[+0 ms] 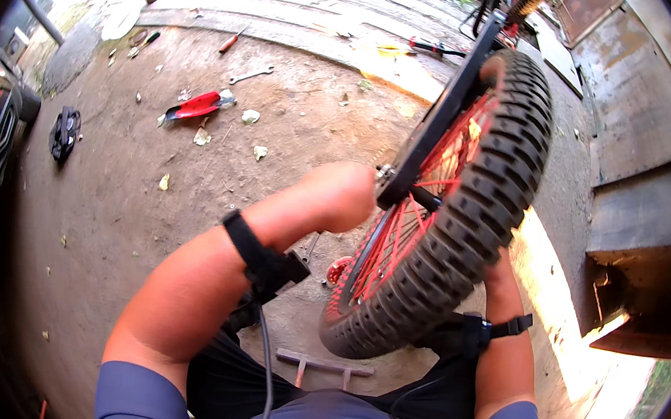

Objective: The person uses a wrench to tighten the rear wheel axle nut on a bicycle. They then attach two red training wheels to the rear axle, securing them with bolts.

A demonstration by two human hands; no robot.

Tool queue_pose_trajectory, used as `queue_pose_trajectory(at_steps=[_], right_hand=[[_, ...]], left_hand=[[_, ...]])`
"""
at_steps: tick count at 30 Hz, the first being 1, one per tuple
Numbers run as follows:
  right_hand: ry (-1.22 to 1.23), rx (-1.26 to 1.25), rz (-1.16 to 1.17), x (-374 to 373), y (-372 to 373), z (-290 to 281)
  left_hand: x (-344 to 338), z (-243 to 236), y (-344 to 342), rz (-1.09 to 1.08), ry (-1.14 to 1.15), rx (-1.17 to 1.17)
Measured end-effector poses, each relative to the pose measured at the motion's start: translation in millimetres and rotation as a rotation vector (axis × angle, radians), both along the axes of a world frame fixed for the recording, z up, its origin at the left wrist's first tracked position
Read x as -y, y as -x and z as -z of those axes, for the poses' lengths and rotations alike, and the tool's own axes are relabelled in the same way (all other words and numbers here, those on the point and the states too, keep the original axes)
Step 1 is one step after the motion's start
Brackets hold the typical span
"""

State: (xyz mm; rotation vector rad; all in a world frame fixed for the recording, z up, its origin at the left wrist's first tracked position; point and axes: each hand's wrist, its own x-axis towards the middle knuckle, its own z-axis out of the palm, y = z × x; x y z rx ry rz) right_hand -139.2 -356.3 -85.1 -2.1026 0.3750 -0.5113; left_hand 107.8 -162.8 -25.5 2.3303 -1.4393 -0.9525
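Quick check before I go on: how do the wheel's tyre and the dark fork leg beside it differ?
Shape: the tyre curves round in a ring, while the fork leg is a long, straight bar.
Surface: the tyre carries chunky raised tread blocks; the fork leg looks plain.
Position: the fork leg's lower end sits right by the left hand; the tyre's lowest part reaches closer to the person's lap.
Shared: both are dark and slanted.

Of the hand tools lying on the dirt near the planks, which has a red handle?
The screwdriver in the middle; the black-handled tool lies to its left, and the wrench, lower right of it, is all bare grey metal.
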Motion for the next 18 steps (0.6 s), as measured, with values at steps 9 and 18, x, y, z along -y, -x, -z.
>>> queue_pose_trajectory(at_steps=[9, 18], right_hand=[[-0.395, -0.19, 0.151, -8.3, -7.1, 4.4], [-0.359, -0.015, 0.151, -33.2, 34.8, -82.1]], left_hand=[[-68.0, -68.4, 11.0, -0.479, 0.371, -0.407], [-138.2, -139.0, 88.9, -0.325, 1.07, -0.622]])
